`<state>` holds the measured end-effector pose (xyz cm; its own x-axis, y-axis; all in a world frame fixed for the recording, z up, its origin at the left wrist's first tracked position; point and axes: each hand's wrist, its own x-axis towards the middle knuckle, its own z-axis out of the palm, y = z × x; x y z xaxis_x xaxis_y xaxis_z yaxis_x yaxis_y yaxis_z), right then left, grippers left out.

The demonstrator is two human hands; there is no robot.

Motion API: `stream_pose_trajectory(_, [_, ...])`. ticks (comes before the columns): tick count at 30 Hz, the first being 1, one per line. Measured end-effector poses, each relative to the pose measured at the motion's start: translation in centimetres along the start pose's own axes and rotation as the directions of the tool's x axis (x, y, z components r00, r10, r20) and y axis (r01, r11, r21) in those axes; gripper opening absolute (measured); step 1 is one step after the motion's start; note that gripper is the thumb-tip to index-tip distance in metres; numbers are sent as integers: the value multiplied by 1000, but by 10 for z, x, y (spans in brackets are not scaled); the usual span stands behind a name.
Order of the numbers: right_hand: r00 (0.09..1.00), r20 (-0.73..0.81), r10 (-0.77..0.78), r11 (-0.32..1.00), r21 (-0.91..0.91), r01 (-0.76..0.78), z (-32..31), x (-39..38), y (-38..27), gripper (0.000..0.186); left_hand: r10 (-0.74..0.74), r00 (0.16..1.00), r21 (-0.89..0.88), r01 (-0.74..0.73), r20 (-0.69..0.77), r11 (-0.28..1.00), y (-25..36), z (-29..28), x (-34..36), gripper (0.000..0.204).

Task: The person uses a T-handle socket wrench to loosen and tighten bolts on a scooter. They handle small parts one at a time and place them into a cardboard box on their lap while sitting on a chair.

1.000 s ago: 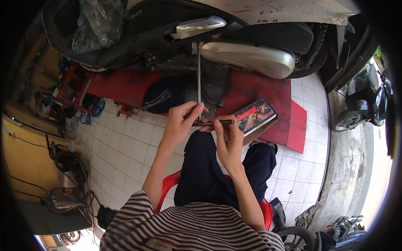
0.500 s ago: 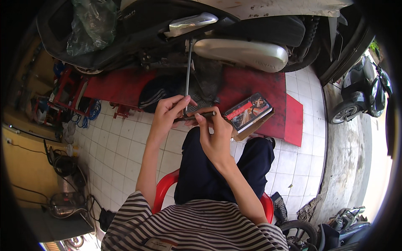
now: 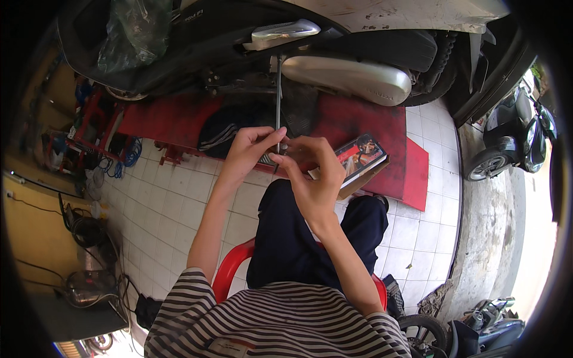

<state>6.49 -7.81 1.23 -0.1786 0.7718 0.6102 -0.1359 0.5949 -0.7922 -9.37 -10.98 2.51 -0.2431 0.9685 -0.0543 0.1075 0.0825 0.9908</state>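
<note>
A long metal T-handle wrench (image 3: 279,101) points away from me, its far end reaching the scooter (image 3: 233,45) beside the silver cover (image 3: 352,77). My left hand (image 3: 248,149) is closed, pinching the shaft near its handle end between thumb and fingers. From the other side, my right hand (image 3: 316,176) curls its fingers and thumb around the handle end. Most of the crossbar is hidden by the fingers; a short dark piece shows below them. Exactly what the wrench's far tip sits on cannot be made out.
The scooter stands over a red platform (image 3: 370,119). A small printed cardboard box (image 3: 361,158) lies at its near edge, right of my hands. Dark striped cloth (image 3: 230,128) lies left of the wrench. I sit on a red chair (image 3: 233,262); another scooter (image 3: 507,131) stands far right.
The wrench's crossbar has turned from lying crosswise to mostly hidden between my fingers. My right hand has shifted its grip, its fingers now more curled. The view has moved slightly.
</note>
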Motion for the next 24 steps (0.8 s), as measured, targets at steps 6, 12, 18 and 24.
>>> stream_pose_trajectory(6, [995, 57, -86, 951, -294, 99, 11, -23, -12, 31, -40, 984, -86, 56, 175, 995, -8, -6, 17, 31])
stream_pose_trajectory(12, [880, 358, 312, 928, -312, -202, 28, -64, -11, 39, -103, 960, -192, 156, 260, 969, -20, -22, 32, 32])
stream_pose_trajectory(18, [789, 423, 446, 868, 8, -496, 14, -73, 7, 47, -59, 970, -218, 111, 234, 970, -17, -23, 29, 35])
stream_pose_trajectory(24, [648, 491, 583, 603, 274, -750, 8, -70, 2, 57, -24, 975, -302, 92, 220, 949, -8, -17, 29, 36])
